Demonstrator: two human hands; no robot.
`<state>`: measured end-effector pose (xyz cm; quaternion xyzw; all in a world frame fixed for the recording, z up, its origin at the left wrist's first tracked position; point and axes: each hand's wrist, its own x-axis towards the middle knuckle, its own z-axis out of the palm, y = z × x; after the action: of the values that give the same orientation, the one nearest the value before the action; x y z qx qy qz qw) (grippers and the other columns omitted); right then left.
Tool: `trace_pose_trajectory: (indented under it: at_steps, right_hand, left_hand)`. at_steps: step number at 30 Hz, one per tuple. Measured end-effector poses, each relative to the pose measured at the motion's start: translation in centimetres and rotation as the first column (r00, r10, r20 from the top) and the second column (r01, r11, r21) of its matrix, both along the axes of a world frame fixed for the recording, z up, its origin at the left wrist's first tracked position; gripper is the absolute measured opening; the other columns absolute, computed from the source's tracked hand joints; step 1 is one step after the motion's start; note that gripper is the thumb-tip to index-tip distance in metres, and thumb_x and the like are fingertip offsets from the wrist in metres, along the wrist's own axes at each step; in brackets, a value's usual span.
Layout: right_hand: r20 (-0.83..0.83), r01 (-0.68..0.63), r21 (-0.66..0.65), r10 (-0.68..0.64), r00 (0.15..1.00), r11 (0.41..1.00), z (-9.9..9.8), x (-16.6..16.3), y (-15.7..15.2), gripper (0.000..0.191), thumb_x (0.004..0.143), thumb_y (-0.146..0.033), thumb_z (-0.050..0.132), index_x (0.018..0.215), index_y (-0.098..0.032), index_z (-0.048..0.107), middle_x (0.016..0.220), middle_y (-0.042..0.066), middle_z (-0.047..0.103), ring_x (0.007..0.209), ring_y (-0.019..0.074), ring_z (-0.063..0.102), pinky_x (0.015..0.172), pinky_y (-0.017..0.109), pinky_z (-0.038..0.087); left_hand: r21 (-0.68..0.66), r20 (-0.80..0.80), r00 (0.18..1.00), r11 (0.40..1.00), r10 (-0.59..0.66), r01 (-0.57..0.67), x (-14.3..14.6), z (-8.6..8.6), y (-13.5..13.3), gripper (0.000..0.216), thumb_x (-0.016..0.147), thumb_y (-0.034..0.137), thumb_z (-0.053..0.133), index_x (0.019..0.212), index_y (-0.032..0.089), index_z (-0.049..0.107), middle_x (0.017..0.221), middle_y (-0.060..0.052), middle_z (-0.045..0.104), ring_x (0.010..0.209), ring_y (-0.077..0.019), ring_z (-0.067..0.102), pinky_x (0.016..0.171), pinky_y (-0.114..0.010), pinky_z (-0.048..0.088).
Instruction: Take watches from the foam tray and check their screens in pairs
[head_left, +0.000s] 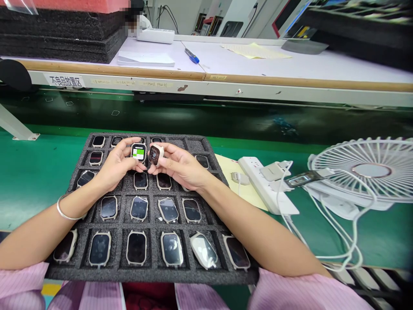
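Note:
A black foam tray (213, 273) with square pockets lies in front of me, holding several smartwatch bodies with dark screens. My left hand (114, 165) holds a watch body with a lit screen (138, 152) above the tray's far rows. Beside it, my right hand (180, 165) grips a second watch body with a dark screen (155, 154), tilted toward the first. The two watches nearly touch. A silver bangle (66, 213) circles my left wrist.
A white power strip (258, 172) with plugs and white cables lies right of the tray, on a yellow sheet (230, 172). A white desk fan (368, 172) lies face up at far right. Beyond the green belt (32, 172) stands a white bench with foam stacks (61, 34).

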<state>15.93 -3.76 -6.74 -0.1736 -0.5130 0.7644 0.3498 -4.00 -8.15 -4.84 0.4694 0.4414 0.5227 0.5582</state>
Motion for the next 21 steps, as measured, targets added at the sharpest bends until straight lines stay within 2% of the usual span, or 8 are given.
trace_pose_trajectory:
  at_steps: [21]
  right_hand:
    - [0.037,0.032,0.021,-0.032,0.999,0.999,0.08,-0.02,-0.03,0.057,0.078,-0.042,0.089,0.121,-0.022,0.058,0.092,0.000,0.071,0.078,0.0151,0.072,0.078,0.029,0.060]
  left_hand:
    - [0.012,-0.036,0.999,1.000,-0.014,0.014,0.09,-0.13,0.15,0.048,0.067,0.013,0.069,0.111,0.018,0.052,0.086,0.002,0.069,0.063,-0.0124,0.071,0.063,-0.024,0.059]
